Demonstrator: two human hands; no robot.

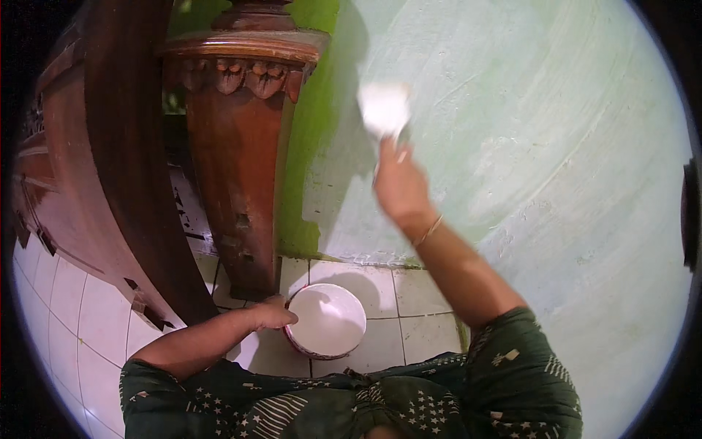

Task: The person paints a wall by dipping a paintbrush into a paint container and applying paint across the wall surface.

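My right hand (pixel 403 186) grips a paintbrush (pixel 385 110) by its handle, bristles up. The brush looks white with paint and is blurred; whether it touches the wall I cannot tell. Behind it, the wall (pixel 526 110) is coated in streaky, thin white over green, with a bright green strip (pixel 312 153) bare of white beside the wooden furniture. Down in front of me, my left hand (pixel 274 313) holds the rim of a round bucket (pixel 329 321) with white paint inside and a reddish outer side.
A carved brown wooden post (pixel 241 175) stands against the green strip at left. A large curved dark wooden piece (pixel 131 153) rises nearer to me. White floor tiles (pixel 378 337) lie under the bucket and meet the wall's foot.
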